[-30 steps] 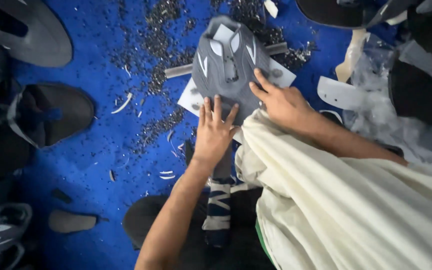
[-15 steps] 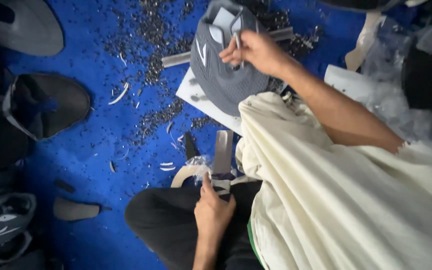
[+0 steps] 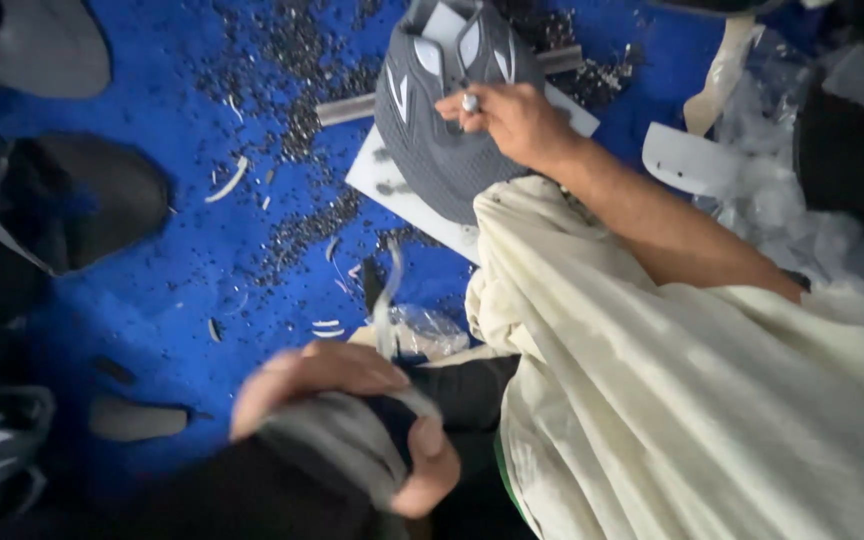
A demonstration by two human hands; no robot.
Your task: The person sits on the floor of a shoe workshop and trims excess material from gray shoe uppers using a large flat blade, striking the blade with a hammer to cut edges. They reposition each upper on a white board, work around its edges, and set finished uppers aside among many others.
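While the left hand (image 3: 352,420) grips one grey strap (image 3: 337,450), the right hand (image 3: 507,120) pinches one grey shoe upper (image 3: 432,150).

The right hand (image 3: 512,118) rests on a grey shoe upper (image 3: 432,120) lying over a white sheet (image 3: 402,195) near the far edge of the blue mat (image 3: 152,290), fingers curled at the upper's tongue opening. The left hand (image 3: 352,420), blurred, grips a grey strip (image 3: 347,445) over the lap at the near edge. Dark shavings (image 3: 292,80) and dark sole pieces (image 3: 82,200) lie along the left side.
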